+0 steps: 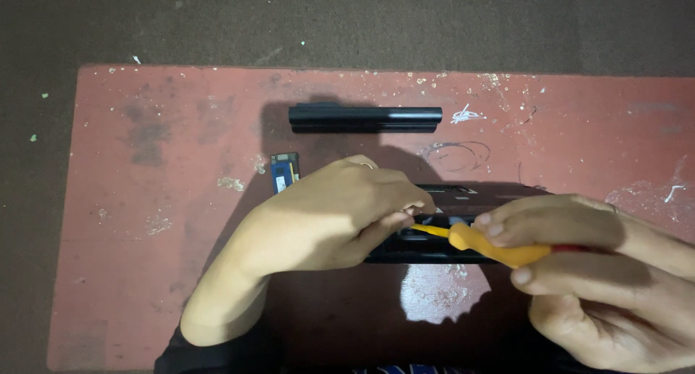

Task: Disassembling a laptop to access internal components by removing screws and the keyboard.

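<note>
Right hand (579,265) is clamped on the orange screwdriver (492,247), tip in the laptop's (463,200) empty bay. My left hand (340,211) pinches there. Battery (365,118) and memory card (284,171) already lie out on the red surface (145,200); more remains, I judge.

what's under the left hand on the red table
Under the left hand lies a black device, mostly covered. Its dark top edge and an open slot show beside the fingers, where the orange screwdriver held by the right hand points. The rest of the device cannot be seen.
</note>
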